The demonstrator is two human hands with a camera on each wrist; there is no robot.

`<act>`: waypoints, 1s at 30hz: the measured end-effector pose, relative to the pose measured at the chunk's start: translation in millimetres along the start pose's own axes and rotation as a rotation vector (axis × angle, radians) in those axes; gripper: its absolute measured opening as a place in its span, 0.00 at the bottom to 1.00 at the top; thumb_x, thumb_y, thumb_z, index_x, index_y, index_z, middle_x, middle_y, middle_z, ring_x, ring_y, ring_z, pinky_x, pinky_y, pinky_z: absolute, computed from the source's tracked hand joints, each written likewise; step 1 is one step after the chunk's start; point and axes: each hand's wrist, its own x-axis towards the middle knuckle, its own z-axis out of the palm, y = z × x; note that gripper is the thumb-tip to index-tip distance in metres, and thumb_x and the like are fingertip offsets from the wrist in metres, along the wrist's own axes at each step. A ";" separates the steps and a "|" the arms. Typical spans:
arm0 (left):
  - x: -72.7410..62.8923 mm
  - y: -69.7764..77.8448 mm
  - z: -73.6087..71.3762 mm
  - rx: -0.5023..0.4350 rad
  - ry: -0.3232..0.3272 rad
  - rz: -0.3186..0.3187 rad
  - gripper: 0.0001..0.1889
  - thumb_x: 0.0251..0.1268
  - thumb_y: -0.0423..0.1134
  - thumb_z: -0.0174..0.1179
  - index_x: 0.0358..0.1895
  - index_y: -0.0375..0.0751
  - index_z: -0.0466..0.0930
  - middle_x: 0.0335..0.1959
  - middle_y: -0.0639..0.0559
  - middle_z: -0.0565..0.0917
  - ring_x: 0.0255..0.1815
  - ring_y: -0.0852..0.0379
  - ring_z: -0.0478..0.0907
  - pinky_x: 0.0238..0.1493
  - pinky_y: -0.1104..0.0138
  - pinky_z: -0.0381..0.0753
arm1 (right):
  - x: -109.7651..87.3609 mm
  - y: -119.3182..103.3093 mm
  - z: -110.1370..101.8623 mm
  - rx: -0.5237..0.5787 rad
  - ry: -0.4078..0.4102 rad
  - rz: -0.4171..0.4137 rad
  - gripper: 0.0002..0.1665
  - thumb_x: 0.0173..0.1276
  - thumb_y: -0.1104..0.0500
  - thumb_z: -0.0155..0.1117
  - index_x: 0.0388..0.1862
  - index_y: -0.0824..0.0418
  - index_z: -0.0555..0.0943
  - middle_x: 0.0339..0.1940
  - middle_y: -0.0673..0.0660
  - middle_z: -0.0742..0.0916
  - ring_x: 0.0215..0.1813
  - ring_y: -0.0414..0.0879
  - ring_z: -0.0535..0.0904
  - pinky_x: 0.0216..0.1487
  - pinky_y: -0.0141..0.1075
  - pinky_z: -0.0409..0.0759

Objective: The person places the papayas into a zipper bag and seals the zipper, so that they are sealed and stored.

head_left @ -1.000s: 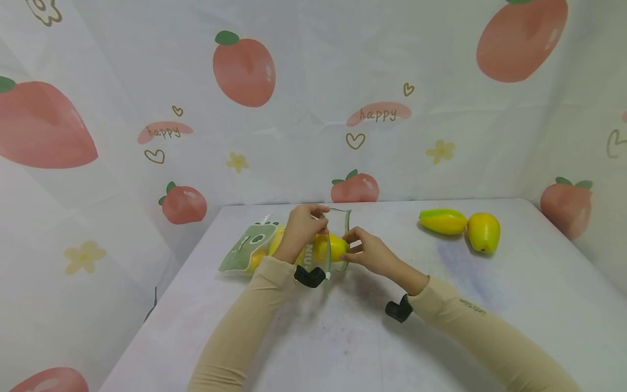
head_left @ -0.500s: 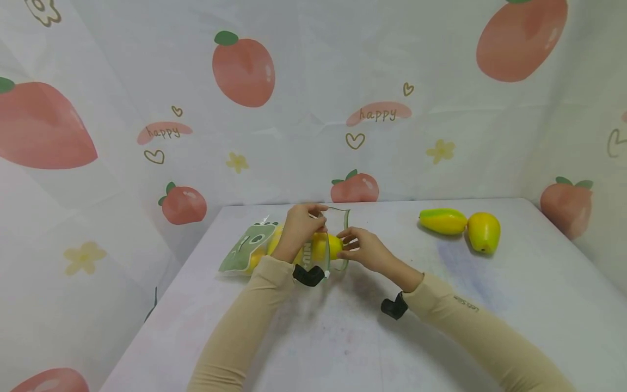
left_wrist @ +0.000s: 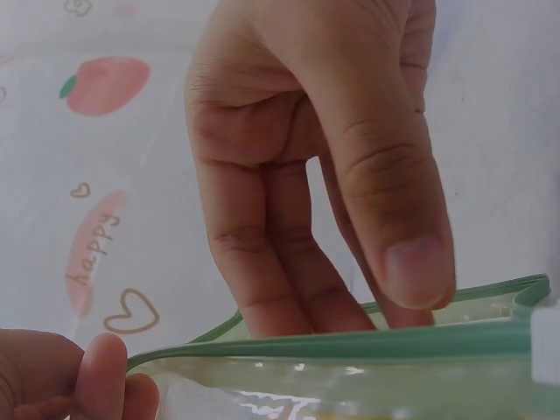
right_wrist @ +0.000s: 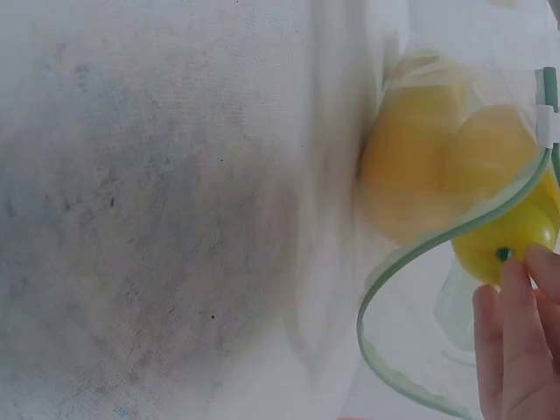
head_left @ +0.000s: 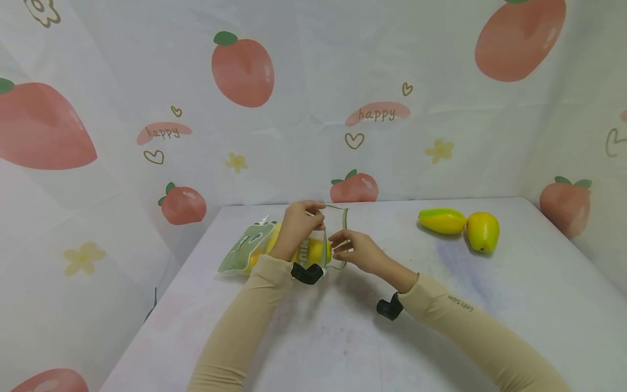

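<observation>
A clear zip bag [head_left: 241,251] with a green cartoon print lies on its side, mouth to the right, with several yellow fruits inside. My left hand [head_left: 297,226] pinches the bag's upper rim, seen as a green-edged lip in the left wrist view. At the mouth, my right hand [head_left: 360,251] reaches its extended fingers past the rim. In the right wrist view its fingertips touch the end of a yellow fruit [right_wrist: 479,251] beside a small green stem. Most of that fruit is within the bag, partly hidden by film. A white zip slider [right_wrist: 548,128] sits on the rim.
Toward the back right of the white table [head_left: 343,337] lie an elongated yellow-green fruit [head_left: 443,222] and a rounder yellow fruit [head_left: 483,233], close together. A cloth with a fruit print [head_left: 294,152] hangs behind the table.
My right hand has moved left, pushing the yellow fruit deeper into the bag, its fingers now past the rim. The left hand keeps its hold and shifts slightly left.
</observation>
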 end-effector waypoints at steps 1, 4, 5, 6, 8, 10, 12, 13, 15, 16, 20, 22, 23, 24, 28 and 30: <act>0.0 -0.1 -0.2 -0.001 0.002 0.002 0.16 0.61 0.30 0.58 0.52 0.38 0.84 0.41 0.42 0.80 0.26 0.59 0.85 0.36 0.67 0.86 | 0.3 0.1 0.1 -0.006 -0.007 -0.007 0.21 0.63 0.66 0.66 0.55 0.66 0.78 0.48 0.61 0.85 0.50 0.53 0.84 0.50 0.41 0.84; -0.1 0.3 -0.9 -0.004 0.006 0.007 0.15 0.61 0.30 0.58 0.51 0.38 0.84 0.41 0.42 0.80 0.25 0.59 0.85 0.35 0.67 0.86 | 1.0 0.5 0.5 -0.034 -0.032 -0.025 0.19 0.63 0.66 0.66 0.54 0.67 0.79 0.46 0.60 0.86 0.48 0.53 0.84 0.48 0.40 0.84; 0.1 0.4 -1.1 -0.003 0.007 0.008 0.15 0.61 0.30 0.58 0.51 0.38 0.84 0.41 0.42 0.80 0.25 0.59 0.85 0.35 0.68 0.86 | 1.2 0.7 0.7 -0.048 -0.042 -0.029 0.18 0.64 0.66 0.66 0.53 0.67 0.80 0.46 0.59 0.86 0.48 0.52 0.84 0.47 0.40 0.84; 0.3 0.4 -1.3 -0.001 0.008 0.008 0.15 0.61 0.30 0.58 0.51 0.38 0.84 0.41 0.42 0.80 0.25 0.59 0.85 0.34 0.69 0.86 | 1.4 0.3 0.8 -0.058 -0.051 -0.027 0.17 0.64 0.66 0.65 0.52 0.66 0.80 0.46 0.59 0.86 0.48 0.51 0.84 0.47 0.39 0.84; 0.6 0.1 -1.4 0.000 0.009 0.004 0.15 0.61 0.30 0.58 0.51 0.38 0.84 0.41 0.43 0.80 0.25 0.59 0.85 0.34 0.69 0.85 | 1.1 -0.8 1.0 -0.076 -0.069 -0.022 0.16 0.64 0.67 0.65 0.51 0.65 0.81 0.47 0.58 0.86 0.47 0.51 0.84 0.46 0.38 0.84; 0.9 -0.2 -1.4 0.000 0.009 0.002 0.15 0.61 0.30 0.58 0.51 0.39 0.84 0.41 0.43 0.80 0.25 0.60 0.84 0.34 0.70 0.85 | 0.8 -2.1 0.9 -0.087 -0.088 -0.019 0.15 0.64 0.67 0.64 0.50 0.65 0.82 0.48 0.59 0.86 0.47 0.50 0.84 0.46 0.38 0.84; 1.0 -0.4 -1.5 0.002 0.008 0.001 0.15 0.61 0.30 0.58 0.51 0.39 0.84 0.41 0.43 0.80 0.25 0.60 0.84 0.34 0.70 0.85 | 0.0 -4.0 0.6 -0.095 -0.104 -0.011 0.15 0.64 0.67 0.64 0.50 0.65 0.82 0.49 0.59 0.86 0.47 0.50 0.84 0.45 0.38 0.84; 1.0 -0.5 -1.6 0.003 0.008 0.003 0.15 0.61 0.30 0.58 0.51 0.39 0.84 0.41 0.43 0.80 0.25 0.60 0.84 0.34 0.70 0.85 | -0.1 -4.5 0.7 -0.099 -0.110 -0.008 0.15 0.64 0.67 0.64 0.50 0.65 0.82 0.49 0.59 0.86 0.47 0.50 0.85 0.45 0.37 0.84; 1.1 -0.8 -1.8 0.006 0.008 0.006 0.15 0.61 0.30 0.58 0.51 0.39 0.84 0.41 0.43 0.81 0.25 0.60 0.84 0.34 0.70 0.85 | -0.4 -5.3 0.7 -0.107 -0.124 0.000 0.15 0.64 0.68 0.64 0.50 0.65 0.83 0.48 0.60 0.86 0.47 0.51 0.85 0.45 0.38 0.84; 1.0 -0.9 -2.0 0.009 0.008 0.006 0.16 0.61 0.30 0.58 0.51 0.39 0.84 0.41 0.43 0.81 0.25 0.60 0.84 0.34 0.70 0.85 | -0.6 -5.5 0.9 -0.114 -0.130 0.004 0.15 0.64 0.68 0.64 0.50 0.65 0.83 0.48 0.61 0.86 0.47 0.51 0.85 0.45 0.38 0.84; 0.8 -0.8 -2.3 0.016 0.009 -0.006 0.16 0.61 0.31 0.59 0.52 0.40 0.84 0.41 0.43 0.81 0.25 0.61 0.84 0.34 0.70 0.85 | -1.4 -5.3 0.6 -0.126 -0.142 0.010 0.16 0.64 0.67 0.65 0.52 0.64 0.82 0.47 0.64 0.86 0.45 0.51 0.85 0.44 0.38 0.84; 0.7 -0.8 -2.4 0.019 0.011 -0.012 0.15 0.61 0.31 0.59 0.51 0.40 0.84 0.41 0.43 0.81 0.25 0.61 0.84 0.35 0.70 0.85 | -2.1 -4.0 -0.3 -0.121 -0.141 0.008 0.17 0.63 0.67 0.65 0.52 0.64 0.82 0.47 0.64 0.86 0.45 0.51 0.84 0.44 0.38 0.84; 0.8 -1.0 -2.4 0.018 0.012 -0.012 0.15 0.61 0.31 0.59 0.51 0.40 0.84 0.40 0.43 0.81 0.25 0.61 0.84 0.35 0.70 0.85 | -2.4 -3.0 -1.0 -0.113 -0.139 0.008 0.17 0.64 0.67 0.65 0.53 0.64 0.82 0.47 0.64 0.85 0.45 0.51 0.84 0.44 0.38 0.84; 0.9 -1.2 -2.4 0.017 0.012 -0.011 0.15 0.61 0.31 0.59 0.51 0.40 0.84 0.40 0.43 0.81 0.25 0.60 0.84 0.35 0.70 0.85 | -3.1 -1.9 -2.3 -0.108 -0.134 0.006 0.18 0.64 0.67 0.65 0.53 0.64 0.82 0.47 0.64 0.85 0.45 0.51 0.84 0.44 0.38 0.84; 0.6 -2.8 -2.4 0.011 0.009 -0.004 0.15 0.61 0.30 0.59 0.51 0.40 0.84 0.41 0.43 0.80 0.25 0.61 0.84 0.35 0.69 0.85 | -6.4 2.8 -10.1 -0.083 -0.105 -0.003 0.19 0.64 0.66 0.65 0.55 0.65 0.80 0.49 0.65 0.85 0.46 0.52 0.84 0.46 0.39 0.84; 0.3 -3.5 -2.1 0.007 0.006 -0.005 0.15 0.62 0.30 0.58 0.51 0.40 0.84 0.41 0.44 0.80 0.25 0.61 0.84 0.35 0.69 0.85 | -8.8 5.3 -16.4 -0.075 -0.088 -0.005 0.20 0.65 0.66 0.64 0.56 0.65 0.80 0.51 0.64 0.84 0.47 0.53 0.84 0.47 0.41 0.84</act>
